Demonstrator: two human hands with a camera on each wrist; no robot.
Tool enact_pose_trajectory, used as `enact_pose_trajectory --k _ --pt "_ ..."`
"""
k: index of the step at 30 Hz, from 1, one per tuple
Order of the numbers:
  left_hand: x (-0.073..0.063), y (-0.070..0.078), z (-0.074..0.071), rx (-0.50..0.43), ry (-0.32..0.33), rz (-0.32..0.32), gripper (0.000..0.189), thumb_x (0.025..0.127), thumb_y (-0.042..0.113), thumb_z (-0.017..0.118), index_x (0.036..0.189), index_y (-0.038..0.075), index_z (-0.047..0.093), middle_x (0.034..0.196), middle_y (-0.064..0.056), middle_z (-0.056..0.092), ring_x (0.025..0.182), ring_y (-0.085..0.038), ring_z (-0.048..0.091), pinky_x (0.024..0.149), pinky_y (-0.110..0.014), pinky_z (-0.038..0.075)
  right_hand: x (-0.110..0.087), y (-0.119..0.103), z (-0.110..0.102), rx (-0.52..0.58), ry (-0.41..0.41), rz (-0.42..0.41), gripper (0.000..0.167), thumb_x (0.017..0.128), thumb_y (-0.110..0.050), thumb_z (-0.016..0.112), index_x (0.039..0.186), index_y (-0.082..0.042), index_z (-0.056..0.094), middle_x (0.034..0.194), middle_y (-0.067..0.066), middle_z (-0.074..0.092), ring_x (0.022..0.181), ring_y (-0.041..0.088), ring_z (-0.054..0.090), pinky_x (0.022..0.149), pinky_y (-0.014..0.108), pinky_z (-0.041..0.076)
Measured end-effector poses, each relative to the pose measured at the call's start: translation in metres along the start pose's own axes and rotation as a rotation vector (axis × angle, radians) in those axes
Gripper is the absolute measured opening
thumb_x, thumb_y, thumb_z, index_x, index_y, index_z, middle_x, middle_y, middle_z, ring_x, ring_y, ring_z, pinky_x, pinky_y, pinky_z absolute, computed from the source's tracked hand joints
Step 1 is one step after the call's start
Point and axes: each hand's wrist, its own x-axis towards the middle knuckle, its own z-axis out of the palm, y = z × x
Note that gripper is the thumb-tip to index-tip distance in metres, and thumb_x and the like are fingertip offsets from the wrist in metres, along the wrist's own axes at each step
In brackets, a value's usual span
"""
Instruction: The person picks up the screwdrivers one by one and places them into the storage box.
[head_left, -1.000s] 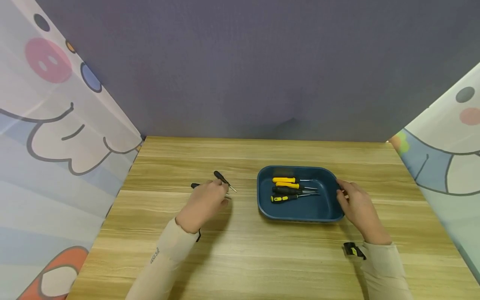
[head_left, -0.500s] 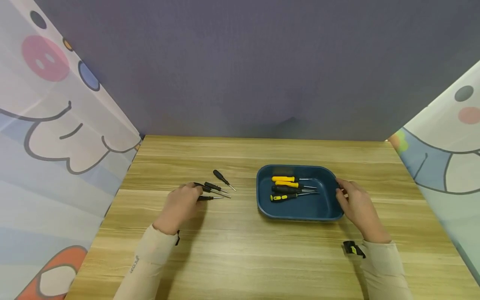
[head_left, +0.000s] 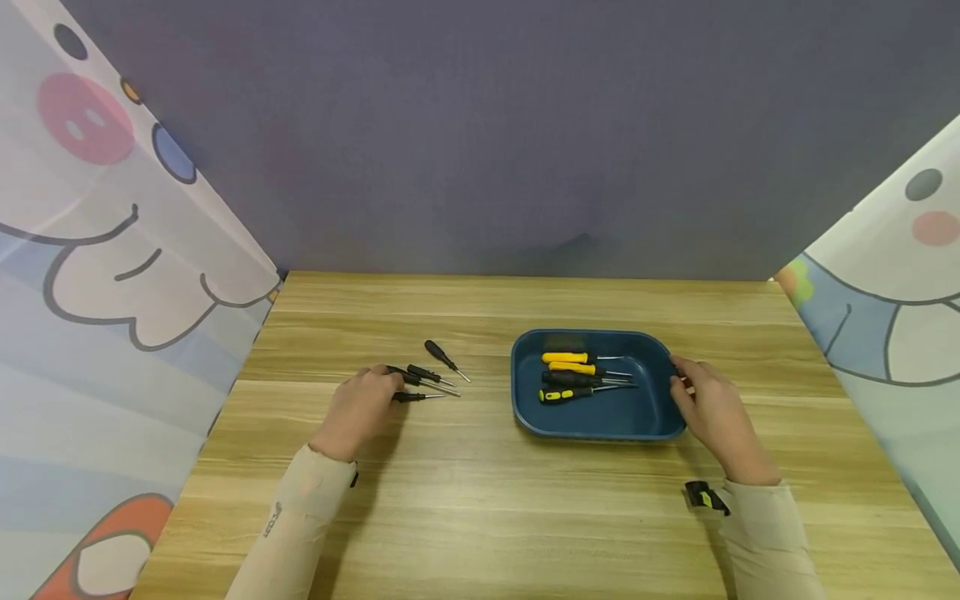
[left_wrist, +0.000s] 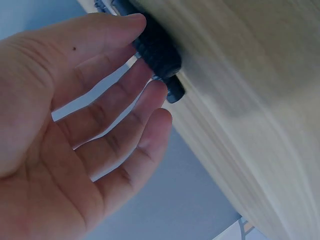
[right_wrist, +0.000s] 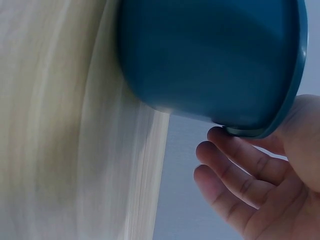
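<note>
My left hand (head_left: 360,410) is at the handle ends of a loose group of black screwdrivers on the wooden table. In the left wrist view, the thumb and index finger of that hand (left_wrist: 75,115) pinch a black screwdriver handle (left_wrist: 161,52), the other fingers loosely bent. Beside it the end of another black handle (left_wrist: 175,91) shows. A black screwdriver (head_left: 442,357) lies slightly apart, beyond the group. My right hand (head_left: 716,417) grips the right rim of a blue plastic box (head_left: 600,435); in the right wrist view, its fingers (right_wrist: 235,170) are outside the box wall.
Inside the box lie two yellow-handled screwdrivers (head_left: 568,358), black ones (head_left: 568,377) and a black-and-yellow one (head_left: 564,395). Grey panel (head_left: 525,150) stands behind the table (head_left: 525,517). Cartoon-print curtains (head_left: 150,250) hang on both sides.
My left hand has moved left and back from over the screwdriver shafts to the handle ends, then stayed there. The right hand and box stay in place.
</note>
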Motion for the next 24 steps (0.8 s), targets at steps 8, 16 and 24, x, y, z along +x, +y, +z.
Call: enact_pose_trajectory --k 8,16,24 --pt "0.0006 -0.0019 0.0043 0.006 0.006 0.006 0.021 0.082 0.012 0.084 0.102 0.008 0.078 0.102 -0.014 0.069 0.088 -0.034 0.066 0.068 -0.048 0.058 0.0003 0.0001 -0.0005 0.007 0.007 -0.011 0.034 0.091 0.009 0.061 0.124 0.017 0.058 0.096 0.026 0.063 0.079 0.037 0.065 0.06 0.048 0.056" --pt "0.0008 -0.0013 0.0025 -0.006 -0.015 0.006 0.019 0.082 0.008 0.083 0.1 0.007 0.077 0.101 -0.014 0.068 0.089 -0.034 0.066 0.07 -0.046 0.058 0.0002 0.0002 0.0004 0.005 0.011 -0.008 0.034 0.091 0.009 0.061 0.125 0.016 0.058 0.097 0.026 0.063 0.08 0.037 0.065 0.06 0.048 0.056" --pt "0.0 0.0017 -0.0019 -0.001 -0.025 0.026 0.018 0.084 0.006 0.081 0.101 0.006 0.077 0.101 -0.016 0.068 0.089 -0.034 0.067 0.071 -0.045 0.057 -0.0007 -0.0008 0.0004 0.008 0.015 -0.009 0.035 0.091 0.01 0.061 0.125 0.017 0.058 0.098 0.027 0.063 0.08 0.038 0.065 0.06 0.049 0.056"
